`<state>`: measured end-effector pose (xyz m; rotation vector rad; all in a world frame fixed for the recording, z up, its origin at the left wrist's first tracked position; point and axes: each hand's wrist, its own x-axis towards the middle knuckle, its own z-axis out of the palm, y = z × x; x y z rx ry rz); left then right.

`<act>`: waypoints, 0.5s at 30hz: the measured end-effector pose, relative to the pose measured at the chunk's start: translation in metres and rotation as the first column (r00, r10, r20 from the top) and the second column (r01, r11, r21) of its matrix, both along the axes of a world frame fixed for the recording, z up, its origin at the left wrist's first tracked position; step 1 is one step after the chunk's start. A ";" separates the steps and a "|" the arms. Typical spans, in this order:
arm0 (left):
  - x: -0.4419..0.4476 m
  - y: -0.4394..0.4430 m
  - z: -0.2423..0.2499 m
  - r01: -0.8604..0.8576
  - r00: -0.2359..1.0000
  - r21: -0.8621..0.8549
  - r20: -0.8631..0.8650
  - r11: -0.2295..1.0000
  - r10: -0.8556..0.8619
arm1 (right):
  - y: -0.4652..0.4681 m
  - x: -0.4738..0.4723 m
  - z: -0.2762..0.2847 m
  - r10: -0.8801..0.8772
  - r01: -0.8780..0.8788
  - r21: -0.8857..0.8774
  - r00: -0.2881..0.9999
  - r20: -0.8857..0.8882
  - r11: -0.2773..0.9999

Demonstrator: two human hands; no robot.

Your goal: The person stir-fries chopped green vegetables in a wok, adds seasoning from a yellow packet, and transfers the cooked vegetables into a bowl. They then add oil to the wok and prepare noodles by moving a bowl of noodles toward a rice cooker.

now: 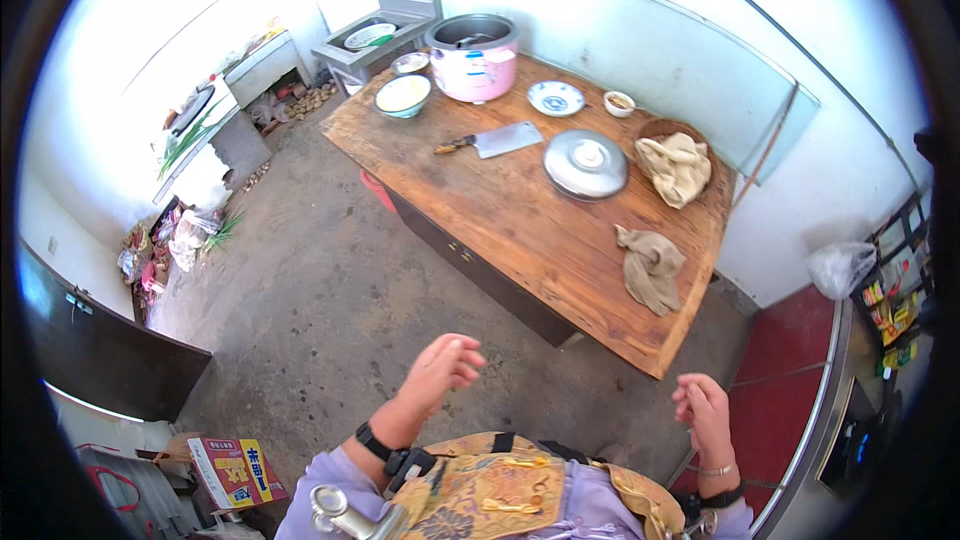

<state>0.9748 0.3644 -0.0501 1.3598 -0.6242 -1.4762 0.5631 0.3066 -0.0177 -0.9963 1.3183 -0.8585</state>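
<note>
My left hand [444,369] is in the air in front of the wooden table [517,221], its fingers loosely bent and nothing in them. By the table's near right corner hangs my right hand [703,406], empty too, with relaxed, curled fingers. Closest to both hands on the tabletop is a crumpled brown cloth [651,270]. Behind it rests a round metal lid [586,163] with a white knob. A cleaver [510,140] lies flat, its handle pointing left. Farther back stands a pink rice cooker [474,67], uncovered, with something dark inside.
A bowl of pale food [403,95], a blue-patterned plate [556,98], a small white bowl [619,103] and a wicker basket [671,129] under a beige cloth [675,165] are on the table. Beyond is a metal sink [352,58]. Red-fronted cabinets [784,360] stand right; a printed box [234,471] sits lower left.
</note>
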 end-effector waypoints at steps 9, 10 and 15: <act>0.157 0.020 -0.025 -0.445 0.895 0.051 0.048 0.894 0.443 | -0.152 0.226 -0.037 0.418 -0.411 0.113 0.908 -0.044 0.905; 0.174 0.010 -0.028 -0.458 0.888 0.031 0.054 0.888 0.456 | -0.173 0.251 -0.044 0.458 -0.457 0.055 0.889 -0.019 0.888; 0.263 -0.064 -0.034 -0.517 0.854 0.023 0.092 0.856 0.513 | -0.301 0.404 -0.076 0.509 -0.509 -0.025 0.856 0.089 0.861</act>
